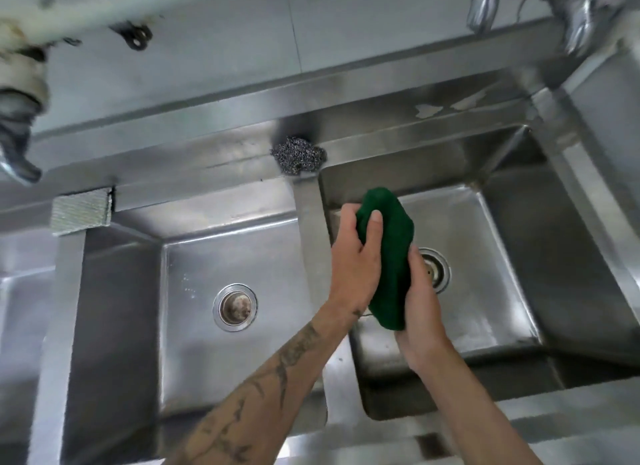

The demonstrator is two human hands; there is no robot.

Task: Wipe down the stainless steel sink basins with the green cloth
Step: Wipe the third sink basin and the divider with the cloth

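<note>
We hold the green cloth [386, 256] bunched into a thick roll between both hands, above the right sink basin [498, 256] and not touching its floor as far as we can tell. Our left hand [356, 256] wraps the upper part of the cloth from the left, thumb lying across its front and the other fingers curled behind it, so the hand is closed around the fabric. Our right hand [420, 312] grips the lower end from the right, fingers folded round the cloth's underside, also closed on it. Just beyond the right hand, partly hidden by it and by the cloth, sits the right basin's drain [438, 270], a round metal ring with a dark centre; the rest of that basin holds nothing we can make out besides a dull film on the steel. To the left of the left hand, across the steel divider [310, 222], lies the middle basin [194, 326], holding only its own drain [235, 307], whose cup looks rusty brown. Further left a sliver of a third basin [20, 308] shows at the frame edge. Past the cloth's top end, on the back ledge where the divider meets it, rests a steel wool scourer [298, 156]. Well to the left of the hands, a grey scouring pad [81, 211] lies on the ledge above the next divider. Blurred taps [481, 4] hang over the far rim.
</note>
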